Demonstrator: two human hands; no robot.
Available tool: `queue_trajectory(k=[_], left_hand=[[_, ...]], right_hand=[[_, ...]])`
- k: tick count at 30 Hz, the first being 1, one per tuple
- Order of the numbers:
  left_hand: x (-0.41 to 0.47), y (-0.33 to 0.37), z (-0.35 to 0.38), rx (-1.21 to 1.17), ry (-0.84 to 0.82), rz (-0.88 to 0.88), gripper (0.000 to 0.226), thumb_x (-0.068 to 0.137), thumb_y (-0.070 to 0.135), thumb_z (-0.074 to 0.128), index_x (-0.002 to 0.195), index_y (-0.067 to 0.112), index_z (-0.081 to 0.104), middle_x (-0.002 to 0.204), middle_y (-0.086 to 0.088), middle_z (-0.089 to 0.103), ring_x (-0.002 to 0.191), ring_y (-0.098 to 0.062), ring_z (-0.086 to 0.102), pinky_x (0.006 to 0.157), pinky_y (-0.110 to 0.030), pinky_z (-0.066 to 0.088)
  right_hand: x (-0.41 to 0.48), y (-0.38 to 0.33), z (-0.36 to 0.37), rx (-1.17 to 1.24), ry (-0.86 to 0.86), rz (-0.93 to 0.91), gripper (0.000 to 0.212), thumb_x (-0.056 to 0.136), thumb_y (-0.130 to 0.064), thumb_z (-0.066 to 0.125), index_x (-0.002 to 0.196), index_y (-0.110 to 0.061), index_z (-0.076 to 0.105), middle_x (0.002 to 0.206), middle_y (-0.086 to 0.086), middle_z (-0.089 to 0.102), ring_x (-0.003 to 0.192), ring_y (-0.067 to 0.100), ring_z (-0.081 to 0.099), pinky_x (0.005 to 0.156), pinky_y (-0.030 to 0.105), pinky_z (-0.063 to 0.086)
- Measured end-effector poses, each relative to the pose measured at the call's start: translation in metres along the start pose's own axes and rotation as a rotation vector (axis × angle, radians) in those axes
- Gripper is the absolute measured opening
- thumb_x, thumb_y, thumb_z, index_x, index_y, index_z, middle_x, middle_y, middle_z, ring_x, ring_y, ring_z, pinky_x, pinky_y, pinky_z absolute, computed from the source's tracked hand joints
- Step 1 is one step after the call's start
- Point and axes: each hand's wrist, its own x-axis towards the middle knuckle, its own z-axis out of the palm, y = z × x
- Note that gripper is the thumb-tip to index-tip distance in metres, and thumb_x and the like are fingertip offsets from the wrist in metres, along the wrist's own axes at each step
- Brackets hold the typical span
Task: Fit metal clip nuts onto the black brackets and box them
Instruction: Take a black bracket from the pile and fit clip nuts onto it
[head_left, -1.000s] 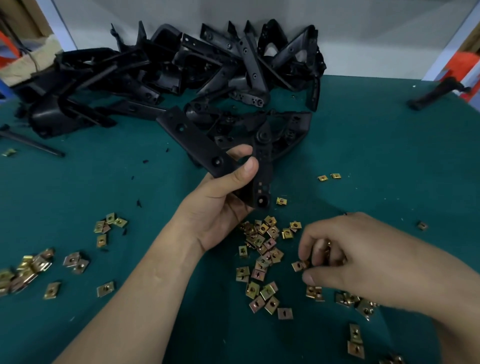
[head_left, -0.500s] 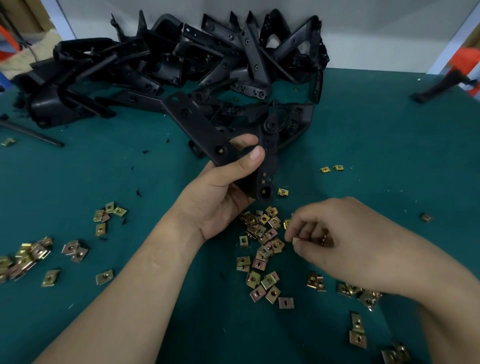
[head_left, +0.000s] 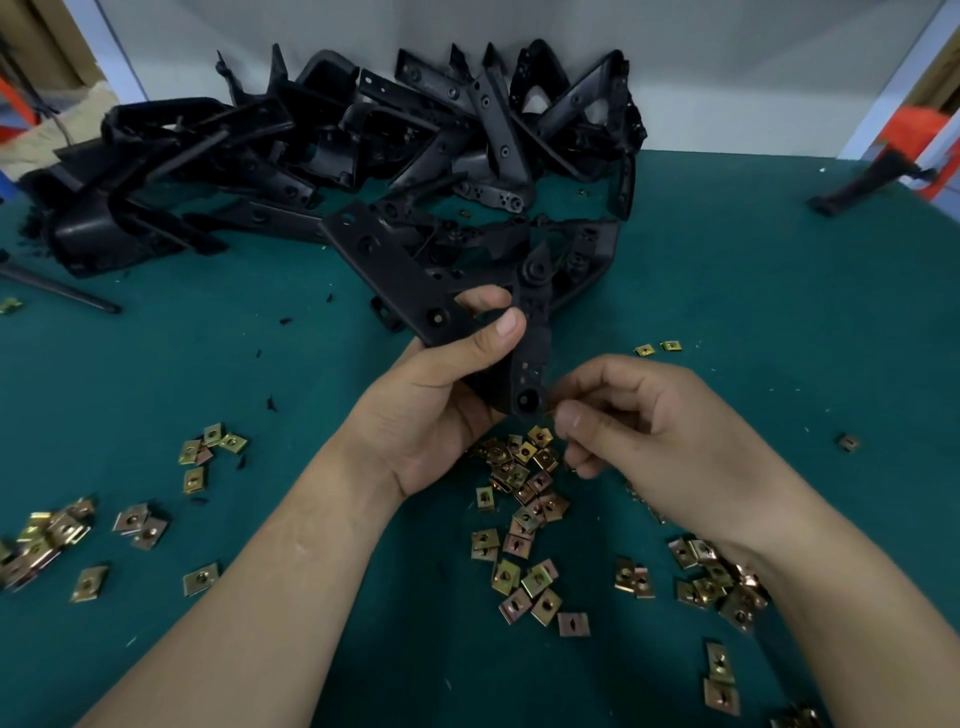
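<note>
A single wide-angle camera on the person's head looks forward and steeply down at the green table (head_left: 753, 270). It sits close above the left hand (head_left: 431, 410) and right hand (head_left: 649, 421), with the bracket pile (head_left: 363, 145) and wall (head_left: 727, 78) along the top edge.

**Brackets Heaped Far, Clip Nuts Strewn Near**

A heap of brackets (head_left: 322, 140) lies along the far side of the tabletop (head_left: 727, 270), left of centre, against the wall (head_left: 727, 78). In front of it, at centre, the left hand (head_left: 431, 405) grips one bracket (head_left: 400, 280) above the tabletop, its long arm running far-left. Just right of that bracket's near end, the right hand (head_left: 654, 421) has its fingers pinched on a clip nut (head_left: 549, 413), barely showing. Beneath both hands lies the main scatter of clip nuts (head_left: 524, 499). Another cluster (head_left: 722, 577) lies by the right wrist, and a further group (head_left: 47, 535) at the near left edge. A pair of nuts (head_left: 657, 347) sits right of the held bracket; a lone bracket (head_left: 872, 179) lies far right.
</note>
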Motion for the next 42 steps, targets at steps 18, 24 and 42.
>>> queue_trajectory(k=[18, 24, 42], left_hand=[[0.001, -0.001, -0.002, 0.015, -0.03, -0.001, 0.015, 0.077, 0.016, 0.075, 0.081, 0.03, 0.075, 0.094, 0.002, 0.073, 0.087, -0.017, 0.072, 0.078, -0.035, 0.061], [0.001, 0.0, -0.002, 0.009, -0.021, -0.004, 0.016, 0.075, 0.016, 0.077, 0.081, 0.031, 0.076, 0.095, 0.002, 0.074, 0.087, -0.017, 0.073, 0.079, -0.035, 0.06], [-0.002, 0.001, -0.002, 0.064, -0.036, -0.007, 0.027, 0.062, 0.026, 0.085, 0.088, 0.032, 0.077, 0.095, 0.003, 0.074, 0.086, -0.017, 0.073, 0.076, -0.036, 0.061]], right_hand=[[0.009, 0.004, 0.009, 0.452, 0.145, 0.089, 0.01, 0.088, -0.009, 0.07, 0.098, -0.009, 0.072, 0.074, 0.0, 0.067, 0.062, 0.008, 0.062, 0.06, 0.017, 0.052], [0.009, 0.005, 0.008, 0.368, 0.174, -0.011, 0.022, 0.079, -0.025, 0.068, 0.098, -0.021, 0.079, 0.08, -0.002, 0.071, 0.069, 0.009, 0.066, 0.067, 0.018, 0.053], [0.002, -0.006, -0.001, 0.409, -0.109, 0.096, 0.014, 0.079, -0.029, 0.068, 0.089, -0.019, 0.073, 0.078, 0.003, 0.071, 0.065, 0.016, 0.068, 0.057, 0.018, 0.054]])
